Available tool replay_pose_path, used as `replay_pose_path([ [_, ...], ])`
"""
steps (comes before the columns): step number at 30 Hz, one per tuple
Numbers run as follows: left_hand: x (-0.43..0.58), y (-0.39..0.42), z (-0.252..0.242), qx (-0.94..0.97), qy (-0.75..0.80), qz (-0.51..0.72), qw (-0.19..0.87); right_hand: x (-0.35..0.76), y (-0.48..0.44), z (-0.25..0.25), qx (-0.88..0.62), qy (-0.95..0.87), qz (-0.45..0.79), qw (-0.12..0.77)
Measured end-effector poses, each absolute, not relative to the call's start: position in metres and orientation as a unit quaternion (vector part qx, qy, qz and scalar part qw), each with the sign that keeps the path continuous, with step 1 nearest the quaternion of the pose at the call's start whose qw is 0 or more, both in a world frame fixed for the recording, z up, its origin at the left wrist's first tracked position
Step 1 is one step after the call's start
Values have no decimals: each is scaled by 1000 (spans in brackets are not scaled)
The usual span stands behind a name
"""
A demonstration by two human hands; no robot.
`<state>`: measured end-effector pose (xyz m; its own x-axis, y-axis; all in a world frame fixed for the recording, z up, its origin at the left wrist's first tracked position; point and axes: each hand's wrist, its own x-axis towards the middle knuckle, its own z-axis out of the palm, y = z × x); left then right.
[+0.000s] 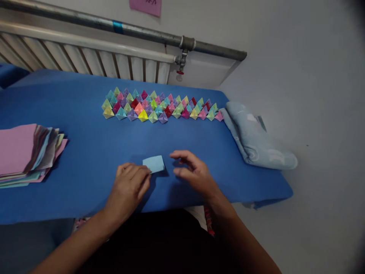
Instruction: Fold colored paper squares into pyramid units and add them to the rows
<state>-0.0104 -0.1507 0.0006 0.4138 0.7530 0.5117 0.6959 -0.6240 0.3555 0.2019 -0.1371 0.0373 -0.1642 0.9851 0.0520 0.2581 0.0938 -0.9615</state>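
A small folded light-blue paper [154, 163] lies on the blue table cover [85, 152] near the front edge. My left hand [129, 186] rests just left of it, fingers curled together and pinching the paper's lower left corner. My right hand [192, 173] hovers to the right of the paper, a short gap away, fingers apart and loosely bent, holding nothing.
Several rows of small coloured folded paper shapes [159, 104] sit at the back of the table. A stack of coloured paper sheets [27, 154] lies at the left. A folded pale blue cloth [256, 139] rests on the right end. A radiator [85, 57] and pipe [122, 28] run along the wall.
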Motion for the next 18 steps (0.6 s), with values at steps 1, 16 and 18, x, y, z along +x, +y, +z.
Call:
replay_pose_path([
  [1, -12, -152, 7, 830, 435, 339, 87, 202, -139, 42, -482, -661, 423, 389],
  [16, -18, -130, -9, 835, 435, 304, 145, 169, -90, 12, -580, -648, 454, 194],
  [18, -14, -128, -16, 877, 377, 281, 100, 167, -86, 12, -574, -684, 419, 165],
])
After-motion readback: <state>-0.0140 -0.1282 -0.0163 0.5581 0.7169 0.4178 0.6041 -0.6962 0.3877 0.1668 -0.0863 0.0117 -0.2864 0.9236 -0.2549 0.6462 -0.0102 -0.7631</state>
